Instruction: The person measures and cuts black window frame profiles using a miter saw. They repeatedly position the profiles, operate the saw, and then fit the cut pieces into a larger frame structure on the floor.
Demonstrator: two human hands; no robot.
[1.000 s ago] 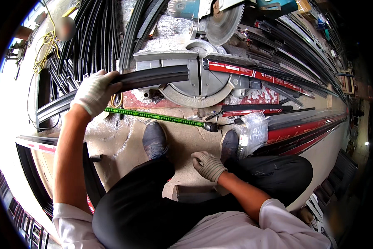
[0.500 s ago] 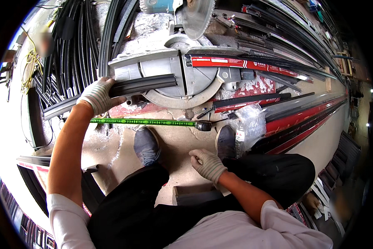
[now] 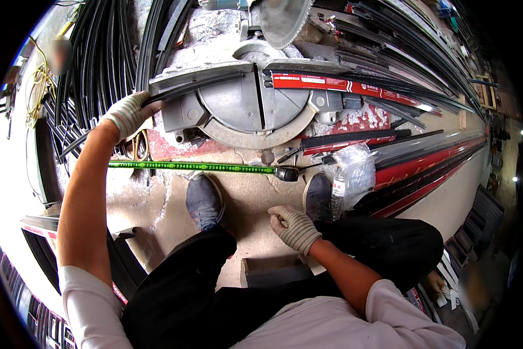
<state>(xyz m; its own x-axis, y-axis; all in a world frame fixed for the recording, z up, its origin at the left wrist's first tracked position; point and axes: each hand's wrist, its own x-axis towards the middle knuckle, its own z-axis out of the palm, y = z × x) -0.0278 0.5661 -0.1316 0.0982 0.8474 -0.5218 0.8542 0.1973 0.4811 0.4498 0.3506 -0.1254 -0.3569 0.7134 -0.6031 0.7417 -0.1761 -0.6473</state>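
My left hand (image 3: 129,115), in a striped knit glove, is closed around a long dark profile (image 3: 197,89). The profile lies along the left fence of a miter saw (image 3: 226,107), its right end short of the slot. Above the base the round toothed blade (image 3: 283,22) is raised. On the slot's right side rests a dark profile with a red label strip (image 3: 317,83). My right hand (image 3: 296,230), gloved likewise, hangs beside my right knee with curled fingers and nothing visible in them. Between saw and shoes lies a tape measure (image 3: 286,173), its green blade (image 3: 215,168) drawn out leftward.
Gold-handled scissors (image 3: 138,145) lie left of the saw base. Bundled black profiles (image 3: 95,64) crowd the far left, and more profiles (image 3: 389,41) the far right. A clear bottle (image 3: 337,192) and crumpled plastic wrap (image 3: 354,171) are near my right shoe (image 3: 318,198).
My left hand has moved away from me, bringing the profile back to the saw's fence and tilting it to show a narrower side. The scissors have come into view. My right hand has barely moved.
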